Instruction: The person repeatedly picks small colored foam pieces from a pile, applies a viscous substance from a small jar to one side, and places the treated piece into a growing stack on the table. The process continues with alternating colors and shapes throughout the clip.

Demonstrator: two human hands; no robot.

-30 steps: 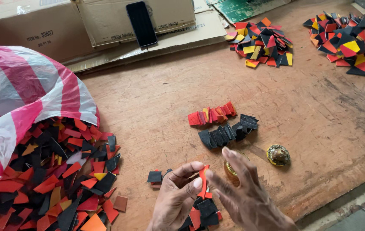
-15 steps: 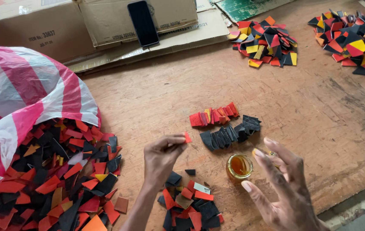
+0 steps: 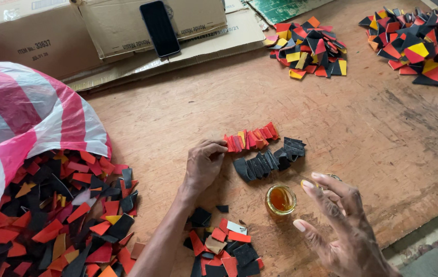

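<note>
Left hand (image 3: 204, 163) has reached red row (image 3: 251, 138); right hand (image 3: 339, 225) hovers open.

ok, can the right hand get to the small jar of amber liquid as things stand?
Probably yes: the right hand hovers open just right of the jar, nothing lies between them, and the jar's mouth is uncovered.

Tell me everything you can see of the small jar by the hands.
The small glass jar stands upright and open on the wooden tabletop, holding amber liquid that looks like glue. It sits just below the row of black pieces, between both hands. The right hand hovers beside it with fingers spread, not touching it.
</note>
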